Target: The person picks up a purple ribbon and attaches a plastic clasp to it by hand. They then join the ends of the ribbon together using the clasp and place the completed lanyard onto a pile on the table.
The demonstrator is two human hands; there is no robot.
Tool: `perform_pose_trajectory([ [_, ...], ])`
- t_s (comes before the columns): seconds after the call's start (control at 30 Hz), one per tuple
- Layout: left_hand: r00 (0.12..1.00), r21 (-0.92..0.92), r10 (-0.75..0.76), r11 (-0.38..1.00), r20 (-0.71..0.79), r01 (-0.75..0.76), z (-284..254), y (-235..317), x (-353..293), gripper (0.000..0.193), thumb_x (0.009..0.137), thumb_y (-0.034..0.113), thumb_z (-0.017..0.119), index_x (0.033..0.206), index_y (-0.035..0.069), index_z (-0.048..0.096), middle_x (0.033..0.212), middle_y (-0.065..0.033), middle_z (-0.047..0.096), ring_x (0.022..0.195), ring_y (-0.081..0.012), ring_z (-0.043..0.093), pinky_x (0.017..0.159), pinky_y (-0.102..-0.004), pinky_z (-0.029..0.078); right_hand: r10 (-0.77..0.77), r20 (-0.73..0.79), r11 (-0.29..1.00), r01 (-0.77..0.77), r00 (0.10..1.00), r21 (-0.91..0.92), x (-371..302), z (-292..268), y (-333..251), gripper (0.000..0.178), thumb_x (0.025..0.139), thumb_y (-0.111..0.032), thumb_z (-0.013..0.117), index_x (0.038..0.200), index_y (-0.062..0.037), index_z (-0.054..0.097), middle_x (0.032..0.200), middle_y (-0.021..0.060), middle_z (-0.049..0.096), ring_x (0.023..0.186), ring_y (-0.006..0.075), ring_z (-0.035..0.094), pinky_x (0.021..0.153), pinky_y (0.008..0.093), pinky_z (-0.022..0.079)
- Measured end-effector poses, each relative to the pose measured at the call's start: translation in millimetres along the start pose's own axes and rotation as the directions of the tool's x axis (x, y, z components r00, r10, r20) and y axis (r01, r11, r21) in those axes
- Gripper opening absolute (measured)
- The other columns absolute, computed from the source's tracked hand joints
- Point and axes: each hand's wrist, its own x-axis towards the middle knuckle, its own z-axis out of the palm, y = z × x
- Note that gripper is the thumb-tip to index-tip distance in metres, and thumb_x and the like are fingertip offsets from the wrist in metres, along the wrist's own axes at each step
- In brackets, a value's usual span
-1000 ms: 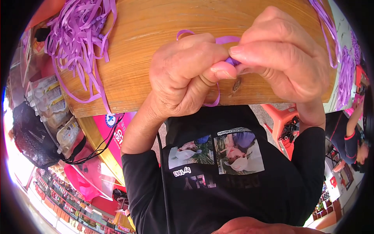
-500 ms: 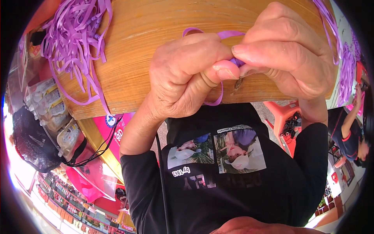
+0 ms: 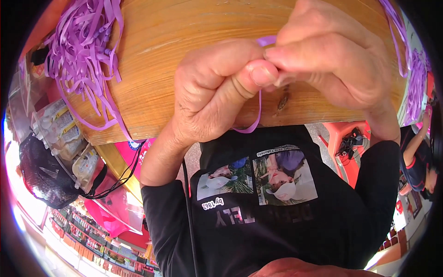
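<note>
My left hand [image 3: 210,90] and my right hand [image 3: 339,62] meet above the wooden table [image 3: 157,60], fingertips touching. Both are closed in a pinch on a narrow purple ribbon [image 3: 257,115]. One stretch of it hangs in a loop below my fingers, reaching the table's near edge. Another short piece shows above them, between the hands. The pinched part of the ribbon is hidden behind my thumbs and forefingers.
A tangled heap of purple ribbons [image 3: 85,55] lies at the table's far left, with strands trailing to the near edge. More purple ribbons [image 3: 417,85] hang at the right. A red stool [image 3: 339,134] with black cables stands beyond the table, and a black mesh bag [image 3: 44,173] sits at left.
Both hands have shifted slightly left. The dark purple rolled bit seen between the fingertips is now covered, and less ribbon shows above the left hand.
</note>
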Motion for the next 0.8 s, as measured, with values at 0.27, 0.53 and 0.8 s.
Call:
perform_pose_trajectory([
  [0.27, 0.998, -0.174, -0.045, 0.984, -0.054, 0.035, 1.6, -1.5, 3.2, 0.025, 0.094, 0.02, 0.048, 0.084, 0.001, 0.06, 0.074, -0.001, 0.059, 0.067, -0.0069, 0.053, 0.063, -0.0207, 0.044, 0.189, 0.075, 0.982, -0.188, 0.979, -0.01, 14.4, -22.4, 0.9, 0.039, 0.07, -0.02, 0.074, 0.101, 0.0003, 0.061, 0.08, 0.0104, 0.063, 0.065, 0.0221, 0.062, 0.054, 0.0259, 0.048],
  [0.53, 0.984, -0.233, -0.105, 0.97, -0.144, 0.07, -2.2, 1.0, -2.7, 0.028, 0.094, 0.025, 0.047, 0.085, 0.002, 0.061, 0.07, 0.0022, 0.055, 0.058, -0.001, 0.039, 0.054, -0.0149, 0.032, -0.13, -0.026, 0.991, 0.13, 0.991, 0.005, 7.2, 9.7, 33.3, 0.038, 0.064, -0.01, 0.073, 0.099, 0.0017, 0.062, 0.078, 0.0087, 0.06, 0.066, 0.0185, 0.056, 0.057, 0.0252, 0.043],
  [0.8, 0.994, -0.313, -0.09, 0.947, -0.068, 0.065, -10.7, 2.3, 1.7, 0.027, 0.093, 0.025, 0.049, 0.086, 0.002, 0.061, 0.068, 0.0027, 0.054, 0.055, -0.0024, 0.034, 0.05, -0.0176, 0.027, -0.072, -0.09, 0.996, 0.067, 0.993, -0.055, 3.9, 4.2, 26.0, 0.03, 0.072, -0.006, 0.069, 0.101, 0.002, 0.062, 0.082, 0.0077, 0.06, 0.072, 0.0143, 0.057, 0.064, 0.0236, 0.044],
])
